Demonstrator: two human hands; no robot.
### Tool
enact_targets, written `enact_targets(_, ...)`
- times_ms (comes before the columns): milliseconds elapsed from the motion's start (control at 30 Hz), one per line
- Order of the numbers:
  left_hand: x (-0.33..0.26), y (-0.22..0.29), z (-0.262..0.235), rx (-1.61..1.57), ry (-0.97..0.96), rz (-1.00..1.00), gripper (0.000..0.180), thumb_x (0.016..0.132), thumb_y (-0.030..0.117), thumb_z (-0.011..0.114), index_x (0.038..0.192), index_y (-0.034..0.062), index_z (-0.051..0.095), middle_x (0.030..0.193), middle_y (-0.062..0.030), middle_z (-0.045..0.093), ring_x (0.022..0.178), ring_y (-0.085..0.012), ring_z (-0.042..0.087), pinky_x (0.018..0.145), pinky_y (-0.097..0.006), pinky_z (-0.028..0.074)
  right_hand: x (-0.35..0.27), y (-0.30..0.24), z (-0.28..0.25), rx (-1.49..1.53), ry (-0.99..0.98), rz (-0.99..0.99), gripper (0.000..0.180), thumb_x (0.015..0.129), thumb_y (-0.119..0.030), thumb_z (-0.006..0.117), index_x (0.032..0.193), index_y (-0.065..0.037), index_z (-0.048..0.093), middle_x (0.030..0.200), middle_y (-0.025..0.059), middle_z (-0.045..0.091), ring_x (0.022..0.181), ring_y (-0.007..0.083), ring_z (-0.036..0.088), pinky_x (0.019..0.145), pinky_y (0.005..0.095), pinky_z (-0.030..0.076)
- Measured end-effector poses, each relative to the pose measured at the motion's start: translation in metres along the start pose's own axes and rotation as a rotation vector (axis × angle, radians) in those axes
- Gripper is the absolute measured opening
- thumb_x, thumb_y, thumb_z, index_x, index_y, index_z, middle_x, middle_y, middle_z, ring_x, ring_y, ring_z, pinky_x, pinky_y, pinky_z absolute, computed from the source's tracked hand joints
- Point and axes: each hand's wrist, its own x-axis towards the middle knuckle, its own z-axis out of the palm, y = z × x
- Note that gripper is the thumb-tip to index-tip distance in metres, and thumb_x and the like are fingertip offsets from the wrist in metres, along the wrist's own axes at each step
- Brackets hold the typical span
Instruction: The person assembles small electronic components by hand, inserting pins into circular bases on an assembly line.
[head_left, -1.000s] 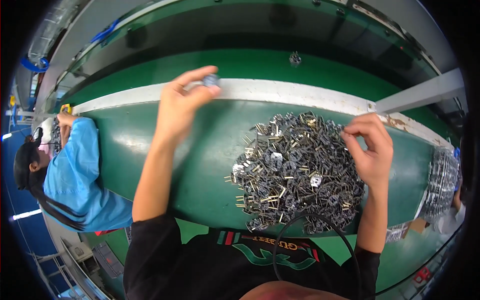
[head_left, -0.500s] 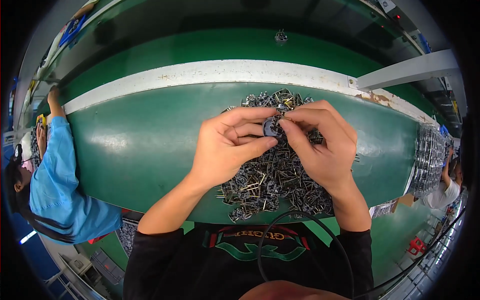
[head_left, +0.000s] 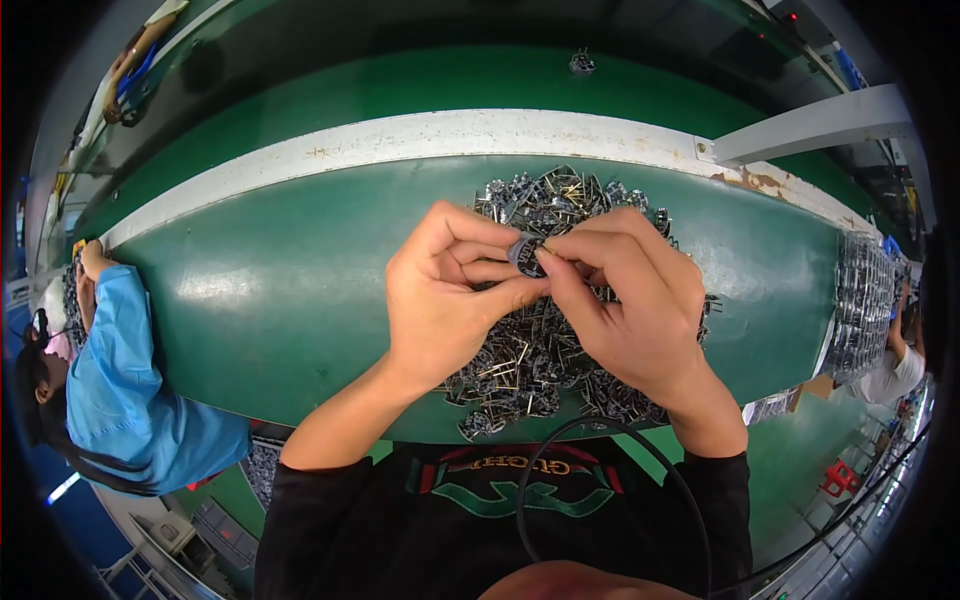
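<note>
A small round dark part with a grey rim (head_left: 526, 256) is held over the table, its flat face partly hidden by fingers. My left hand (head_left: 445, 285) has it pinched by the left side between thumb and fingers. From the other side, the thumb and forefinger of my right hand (head_left: 632, 290) close on its right edge. Beneath both hands spreads a heap of small dark parts with metal pins (head_left: 515, 375), some of the pins brass-coloured.
A white rail (head_left: 420, 132) runs along the table's far edge. Beyond it, one similar part (head_left: 581, 64) lies on a green belt. Stacked clear trays (head_left: 862, 300) stand at the right. A person in blue (head_left: 120, 380) works at the left. A black cable (head_left: 690, 500) loops near my body.
The round part has turned, so its flat dark face now shows more. Both hands have shifted slightly left. The part on the far belt has moved a little right.
</note>
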Motion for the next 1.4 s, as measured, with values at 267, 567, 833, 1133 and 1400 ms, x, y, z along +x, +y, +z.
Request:
enact_targets(267,0.001,0.009,0.004,-0.052,-0.038,0.032,0.039,0.077,-0.016,0.073,0.113,-0.0073,0.058,0.104,-0.0106,0.061,0.099,-0.0157,0.066,0.080,-0.024,0.059,-0.001,-0.002,0.001,-0.080,0.035,-0.085,0.016,0.073,0.002,0.076,0.086,-0.001,0.066,0.072,0.0060,0.061,0.055,0.0200,0.062,0.045,0.0292,0.048)
enact_targets(567,0.040,0.025,-0.025,0.297,0.035,-0.139,0.022,0.087,-0.003,0.068,0.109,-0.0046,0.071,0.093,-0.0079,0.073,0.089,-0.0115,0.068,0.079,-0.023,0.054,0.008,0.004,-0.039,0.028,-0.312,0.106,0.027,0.083,-0.004,0.068,0.110,-0.003,0.068,0.085,0.0085,0.063,0.070,0.0282,0.064,0.062,0.0362,0.053)
enact_targets(833,0.181,0.018,-0.147,1.002,0.306,0.116,0.024,0.083,0.012,0.070,0.104,0.0004,0.074,0.091,-0.0110,0.075,0.082,-0.0174,0.071,0.076,-0.028,0.054,0.009,0.111,-0.086,-0.080,-0.519,0.251,0.025,0.084,-0.001,0.064,0.108,-0.003,0.071,0.095,0.0113,0.061,0.087,0.0294,0.061,0.077,0.0361,0.048)
enact_targets(1133,0.255,0.031,-0.268,1.207,0.481,0.189,0.032,0.080,0.026,0.074,0.102,0.0032,0.074,0.100,-0.0172,0.073,0.096,-0.0294,0.068,0.086,-0.037,0.052,-0.002,0.119,-0.099,0.260,-0.621,0.582,0.027,0.075,0.000,0.069,0.101,-0.005,0.075,0.109,0.0020,0.054,0.089,0.0117,0.052,0.073,0.0247,0.039)
enact_targets(1400,0.396,0.021,-0.475,1.993,0.459,0.338,0.052,0.082,0.033,0.060,0.121,-0.0019,0.062,0.115,-0.0286,0.064,0.114,-0.0453,0.057,0.099,-0.054,0.044,-0.007,0.128,-0.083,0.180,-0.505,0.584,0.008,0.080,-0.002,0.074,0.088,-0.002,0.073,0.100,0.0068,0.061,0.092,0.0179,0.057,0.078,0.0296,0.044)
